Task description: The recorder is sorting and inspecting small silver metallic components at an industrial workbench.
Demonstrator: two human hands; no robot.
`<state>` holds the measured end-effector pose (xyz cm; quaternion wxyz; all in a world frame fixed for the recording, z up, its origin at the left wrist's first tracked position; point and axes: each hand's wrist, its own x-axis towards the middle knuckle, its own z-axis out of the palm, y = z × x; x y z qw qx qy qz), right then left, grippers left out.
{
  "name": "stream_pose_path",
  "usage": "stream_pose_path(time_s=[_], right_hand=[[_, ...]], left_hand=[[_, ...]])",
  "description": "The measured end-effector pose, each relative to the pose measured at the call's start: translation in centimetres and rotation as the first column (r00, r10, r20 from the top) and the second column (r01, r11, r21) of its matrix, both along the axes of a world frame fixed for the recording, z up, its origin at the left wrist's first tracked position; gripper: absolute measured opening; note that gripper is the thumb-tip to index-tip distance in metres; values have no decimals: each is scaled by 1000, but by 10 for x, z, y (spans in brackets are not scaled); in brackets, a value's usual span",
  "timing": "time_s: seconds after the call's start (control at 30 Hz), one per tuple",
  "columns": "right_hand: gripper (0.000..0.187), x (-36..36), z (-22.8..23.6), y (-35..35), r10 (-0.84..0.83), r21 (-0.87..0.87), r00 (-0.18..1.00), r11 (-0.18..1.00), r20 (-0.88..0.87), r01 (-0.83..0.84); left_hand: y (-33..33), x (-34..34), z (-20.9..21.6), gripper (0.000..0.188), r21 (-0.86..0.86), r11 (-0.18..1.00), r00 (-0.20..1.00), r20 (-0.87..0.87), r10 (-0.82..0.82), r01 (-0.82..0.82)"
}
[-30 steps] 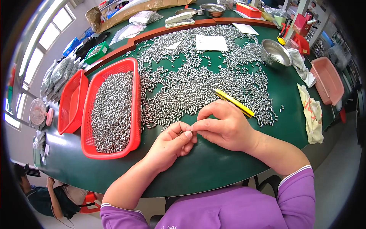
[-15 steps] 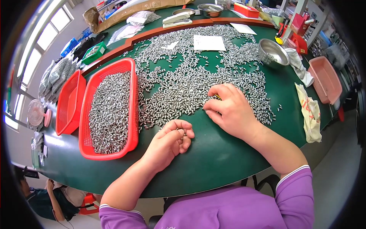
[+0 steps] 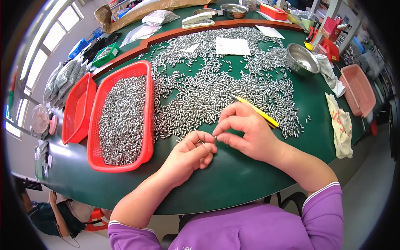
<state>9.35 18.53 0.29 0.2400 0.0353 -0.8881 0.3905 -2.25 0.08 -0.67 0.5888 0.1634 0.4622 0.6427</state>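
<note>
Over the table's near edge my left hand (image 3: pixel 189 156) is curled palm-up, closed on a few small silver metal pieces partly hidden by the fingers. Close to its fingertips, my right hand (image 3: pixel 250 133) pinches one tiny metal piece (image 3: pixel 215 137) between thumb and forefinger. A yellow pen-like tool (image 3: pixel 258 111) with a dark tip shows just beyond the right hand's knuckles; whether it touches the hand I cannot tell. Beyond both hands spreads a wide layer of small bullet-shaped silver metal pieces (image 3: pixel 191 102) on the green table (image 3: pixel 233 179).
A red basket (image 3: pixel 151 104) full of like pieces stands left, beside another red basket (image 3: pixel 77 116). White paper (image 3: pixel 232 46) lies on the spread. At right are a steel bowl (image 3: pixel 303 58), a cloth bag (image 3: pixel 339 125) and a pink basket (image 3: pixel 357 91). A person (image 3: pixel 54 216) sits lower left.
My right hand has drawn left and nearer, away from the spread to the left hand's fingertips. The yellow tool, mostly covered before, now shows. My left hand has barely moved.
</note>
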Motion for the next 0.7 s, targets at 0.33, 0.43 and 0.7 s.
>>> stream_pose_path(time_s=[0.33,0.43,0.7], right_hand=[[13,-1,-4,-2,99,-72,995,993,14,-98],[13,-2,-5,-2,95,-76,995,993,10,-93],[15,-1,-2,-2,58,84,994,995,-88,-51]], left_hand=[[-2,0,1,12,37,998,999,15,-52,51],[0,1,1,13,29,1000,998,63,-11,9],[-1,2,1,13,13,999,997,-74,-28,29]])
